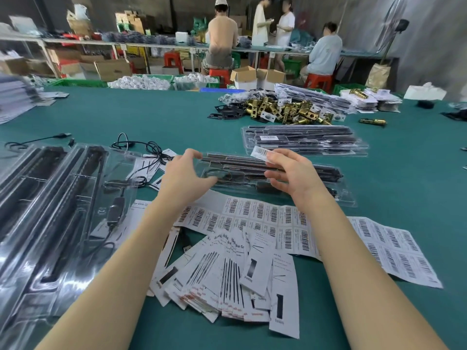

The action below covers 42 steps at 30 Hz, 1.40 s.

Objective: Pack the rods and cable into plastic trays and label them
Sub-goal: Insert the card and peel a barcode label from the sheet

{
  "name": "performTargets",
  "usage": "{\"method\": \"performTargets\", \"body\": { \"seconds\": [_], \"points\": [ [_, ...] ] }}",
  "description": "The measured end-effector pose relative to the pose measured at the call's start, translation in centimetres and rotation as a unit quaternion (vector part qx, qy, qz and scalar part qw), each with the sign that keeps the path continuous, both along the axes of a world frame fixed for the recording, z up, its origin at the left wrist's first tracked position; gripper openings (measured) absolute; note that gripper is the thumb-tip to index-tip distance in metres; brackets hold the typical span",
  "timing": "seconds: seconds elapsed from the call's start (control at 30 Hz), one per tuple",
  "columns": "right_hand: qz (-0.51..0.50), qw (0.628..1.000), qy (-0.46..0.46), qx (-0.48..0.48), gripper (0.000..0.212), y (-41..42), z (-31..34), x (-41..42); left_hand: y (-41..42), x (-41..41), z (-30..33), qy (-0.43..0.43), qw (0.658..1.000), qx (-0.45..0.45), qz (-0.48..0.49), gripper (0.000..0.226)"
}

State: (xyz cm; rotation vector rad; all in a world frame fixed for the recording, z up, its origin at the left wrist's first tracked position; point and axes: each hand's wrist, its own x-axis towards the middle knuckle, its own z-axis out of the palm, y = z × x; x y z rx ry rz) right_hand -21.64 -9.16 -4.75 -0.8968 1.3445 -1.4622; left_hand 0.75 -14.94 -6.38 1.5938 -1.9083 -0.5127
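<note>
Tray (pixel 338 195) of clear plastic (rods (pixel 240 161) and cable (pixel 219 173) inside) lies on the green table (pixel 151 117). Left hand (pixel 185 174) grips its left end, fingers curled. Right hand (pixel 293 173) pinches a barcode label (pixel 259 152), probably just above the tray.

Teal table (pixel 151 117), black-barred white label (pixel 259 152), brass latches (pixel 285 109).
</note>
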Motion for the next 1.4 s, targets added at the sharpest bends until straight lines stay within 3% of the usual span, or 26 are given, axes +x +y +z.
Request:
{"method": "performTargets", "body": {
  "seconds": [0.07, 0.23, 0.47, 0.63, 0.83, 1.0, 1.13, 1.27, 1.4],
  "points": [
    [-0.016, 1.000, -0.003, 0.007, 0.009, 0.0, 0.0, -0.5, 0.0, 0.1, -0.4, -0.028, 0.998, 0.048, 0.000, 0.065],
    [-0.040, 0.999, 0.020, 0.021, 0.014, 0.0, 0.1, -0.9, 0.4, -0.5, -0.6, -0.033, 0.999, 0.001, -0.038, 0.047],
    [-0.013, 0.988, 0.154, 0.024, 0.009, -0.8, -0.2, 0.8, 0.7, -0.9, -0.3, -0.011, 0.995, 0.019, -0.097, 0.032],
    [0.012, 0.971, 0.238, 0.005, 0.010, -1.5, -0.9, 1.9, 0.7, 0.0, 0.3, -0.034, 0.986, 0.054, -0.155, 0.035],
    [0.044, 0.967, 0.251, 0.003, 0.012, -1.8, -1.6, 1.8, 0.5, 0.6, 0.6, -0.124, 0.979, 0.067, -0.148, 0.046],
    [0.067, 0.958, 0.278, -0.008, 0.007, -2.1, -2.1, 1.6, 0.3, 0.8, 0.5, -0.131, 0.974, 0.089, -0.163, 0.051],
    [0.076, 0.956, 0.282, -0.006, 0.006, -2.2, -2.3, 1.5, 0.5, 0.7, 0.7, -0.111, 0.974, 0.039, -0.195, 0.055],
    [0.083, 0.950, 0.301, -0.004, 0.008, -2.2, -2.4, 1.4, 0.7, 0.5, 1.0, -0.064, 0.975, -0.038, -0.212, 0.040],
    [0.080, 0.943, 0.322, -0.006, 0.009, -2.3, -2.6, 1.6, 0.7, 0.7, 1.1, -0.071, 0.968, -0.041, -0.237, 0.027]
  ]
}}
